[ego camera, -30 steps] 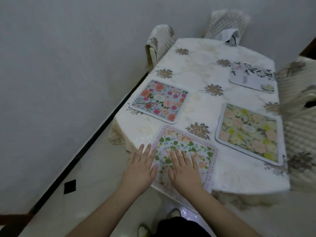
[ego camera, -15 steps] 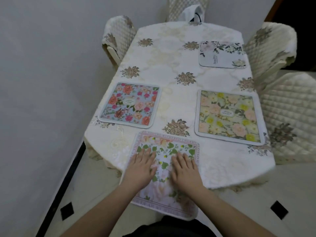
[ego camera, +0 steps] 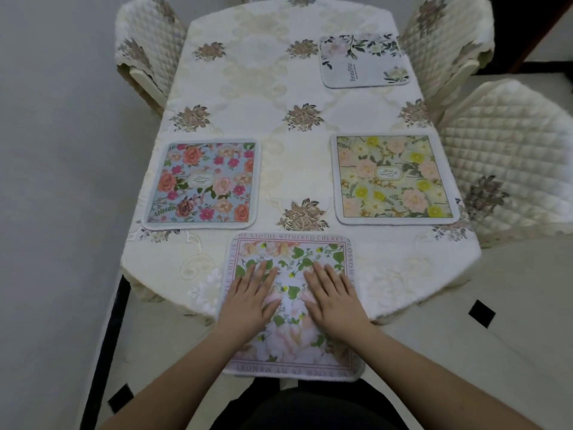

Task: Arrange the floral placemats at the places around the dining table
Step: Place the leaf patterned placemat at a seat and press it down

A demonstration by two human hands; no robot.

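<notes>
Placemats: you have four on the dining table (ego camera: 279, 144).
Near mat: the pink-bordered placemat (ego camera: 291, 302) lies at the near edge, centred, its near part hanging past that edge.
Left mat: the blue placemat with red and pink roses (ego camera: 201, 184) sits along the left edge, near half of the table.
Right mat: the yellow-and-pink placemat (ego camera: 392, 178) sits along the right edge, opposite the blue one.
Far mat: the white placemat with dark leaves (ego camera: 362, 60) sits at the far right corner.
Chairs: three quilted chairs are plainly in view, one at the far left (ego camera: 148, 48), two on the right (ego camera: 446, 41) (ego camera: 508, 159).
Your left hand (ego camera: 251, 299): fingers straight and released, flat on the near mat's left half.
Your right hand (ego camera: 335, 299): fingers straight and released, flat on its right half.
Change: half a second ago the near mat lay skewed; now its far edge runs square to the table's near edge, and your palms stay flat on it.
</notes>
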